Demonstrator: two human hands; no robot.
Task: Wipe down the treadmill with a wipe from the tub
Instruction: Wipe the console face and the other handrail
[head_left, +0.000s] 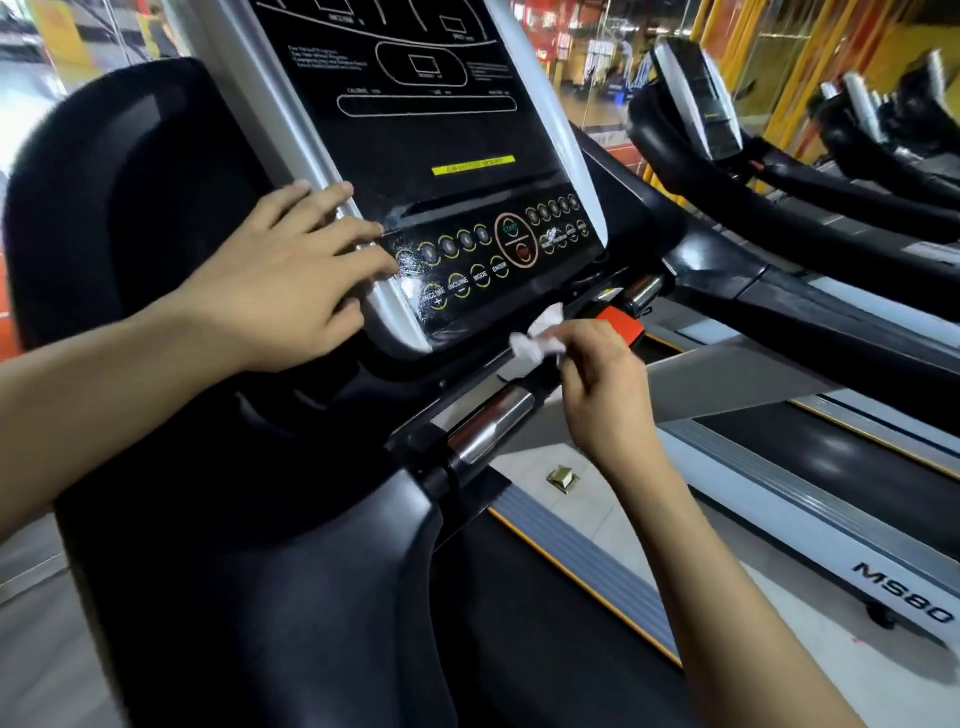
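- Head view: the treadmill console (441, 156) is taken as the landmark, tilted, with its button panel (493, 254) along the lower edge.
- The left hand (291, 280) is laid flat, fingers straight, across the console's silver left frame, fingertips touching the button panel.
- A crumpled white wipe (535, 343) is pinched in the curled fingers of the right hand (597, 374), just below the console's lower edge, protruding from the fingertips toward the console.
- A chrome grip sensor (491, 426) is seen below the console.
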